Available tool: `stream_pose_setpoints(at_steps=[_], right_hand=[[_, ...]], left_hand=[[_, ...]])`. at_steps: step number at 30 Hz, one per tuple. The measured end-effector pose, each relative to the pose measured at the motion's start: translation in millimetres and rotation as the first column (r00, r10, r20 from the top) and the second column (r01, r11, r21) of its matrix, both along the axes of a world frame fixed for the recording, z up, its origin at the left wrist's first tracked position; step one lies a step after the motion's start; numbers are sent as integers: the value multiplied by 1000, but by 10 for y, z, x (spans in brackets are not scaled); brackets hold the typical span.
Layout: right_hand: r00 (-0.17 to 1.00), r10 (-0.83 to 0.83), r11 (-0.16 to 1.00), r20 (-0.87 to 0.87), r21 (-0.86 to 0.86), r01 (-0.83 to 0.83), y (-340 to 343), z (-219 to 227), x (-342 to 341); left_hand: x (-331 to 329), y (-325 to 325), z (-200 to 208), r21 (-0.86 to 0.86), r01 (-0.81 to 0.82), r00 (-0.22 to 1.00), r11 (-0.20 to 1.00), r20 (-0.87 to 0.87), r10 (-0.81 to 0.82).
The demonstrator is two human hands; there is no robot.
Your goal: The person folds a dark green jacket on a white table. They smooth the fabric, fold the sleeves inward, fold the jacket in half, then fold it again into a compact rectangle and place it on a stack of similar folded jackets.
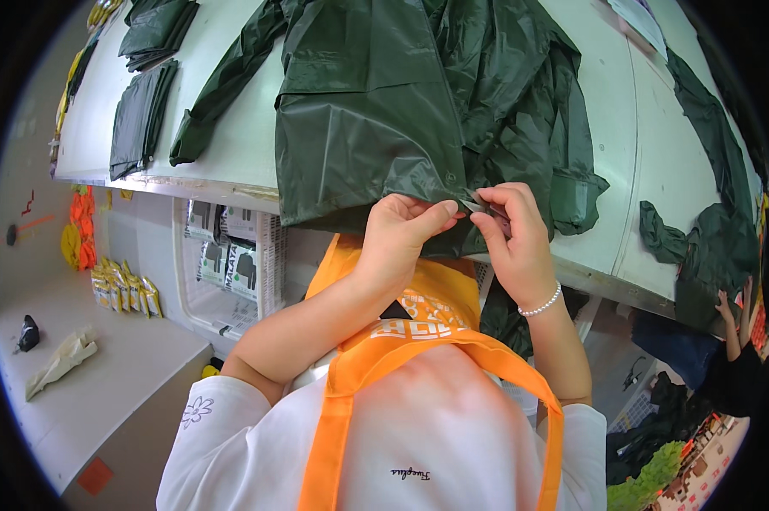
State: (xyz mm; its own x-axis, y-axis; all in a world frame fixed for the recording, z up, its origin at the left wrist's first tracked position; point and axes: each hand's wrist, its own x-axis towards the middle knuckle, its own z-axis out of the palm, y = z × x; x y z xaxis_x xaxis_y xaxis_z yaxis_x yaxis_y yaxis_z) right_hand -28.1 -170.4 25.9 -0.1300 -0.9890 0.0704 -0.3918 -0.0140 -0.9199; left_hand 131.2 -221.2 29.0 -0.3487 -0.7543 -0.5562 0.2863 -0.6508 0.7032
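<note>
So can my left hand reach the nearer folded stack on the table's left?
Probably yes, once the left hand releases the green garment: its sleeve lies partly between, but bare table in front seems to leave a way to the folded stack.

Garment workshop — green jacket, folded stacks, worktable

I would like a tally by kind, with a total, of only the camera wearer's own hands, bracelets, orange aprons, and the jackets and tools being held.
Hands (left, right): 2
Bracelet: 1
Apron: 1
Green jacket: 1
Small pointed tool, partly hidden: 1
Total: 6
</note>
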Motion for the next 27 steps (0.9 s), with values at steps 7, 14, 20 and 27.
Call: stream_pose_setpoints(at_steps=[7,14,20,27], right_hand=[[998,21,999,-54,-23,-22,-26,-10,-31],[999,11,1000,39,14,-12,-108,-20,7],[928,-72,971,365,237,-18,-276,-483,158],[785,-282,907,-552,113,405,-173,-781,135]], left_hand=[[-5,24,-16,-9,39,998,999,40,-39],[34,34,-54,-10,25,1000,1000,-5,-25],[446,-105,-276,13,479,873,878,-118,-474],[3017,-1840,-634,-800,237,209,552,596,775]])
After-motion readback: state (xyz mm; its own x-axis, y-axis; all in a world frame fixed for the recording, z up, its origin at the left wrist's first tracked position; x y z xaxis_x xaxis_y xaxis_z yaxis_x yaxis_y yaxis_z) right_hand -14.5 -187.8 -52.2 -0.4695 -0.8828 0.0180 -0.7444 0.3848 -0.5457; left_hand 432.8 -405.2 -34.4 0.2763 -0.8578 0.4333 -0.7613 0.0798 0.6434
